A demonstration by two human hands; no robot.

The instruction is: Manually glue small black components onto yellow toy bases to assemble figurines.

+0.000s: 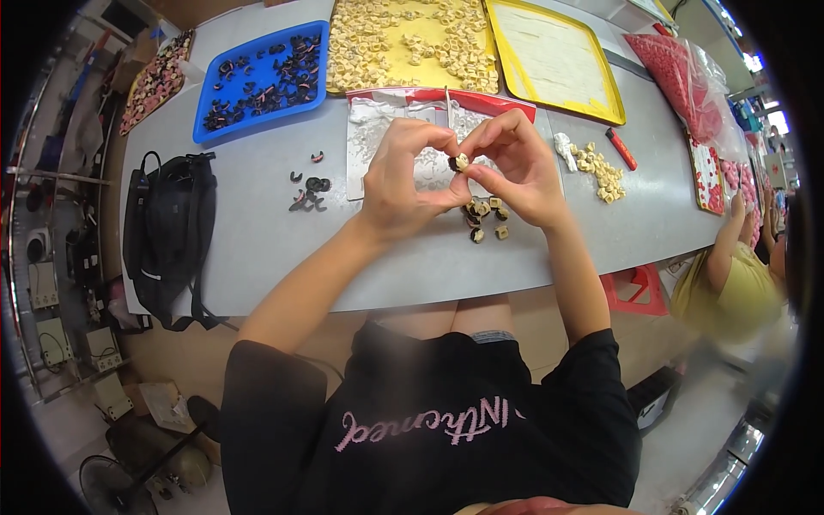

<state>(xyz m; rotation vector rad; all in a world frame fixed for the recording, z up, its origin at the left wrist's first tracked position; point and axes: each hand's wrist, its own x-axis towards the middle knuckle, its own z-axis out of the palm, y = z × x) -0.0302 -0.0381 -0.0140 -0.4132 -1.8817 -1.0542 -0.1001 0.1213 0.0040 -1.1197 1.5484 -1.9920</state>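
Above the table's near half, my left hand [402, 176] and my right hand [522, 172] meet fingertip to fingertip. Between them they pinch a small cream-and-black piece [460, 162], its dark part toward the left fingers. Just below the right hand lie several similar cream-and-black pieces [477, 225], partly hidden by its fingers. A white sheet with a red border [365, 129] is under and behind my hands. To the left rest a few loose black curved pieces [309, 202]. Right of my right hand is a heap of cream pieces [603, 172].
A blue tray [202, 120] of black pieces, a yellow tray [412, 73] of cream pieces and another yellow-rimmed tray [611, 94] line the back. A black bag [172, 232] lies left. Right are a red marker-like stick [621, 149], a bag of pink pieces [678, 81] and another person [725, 283].
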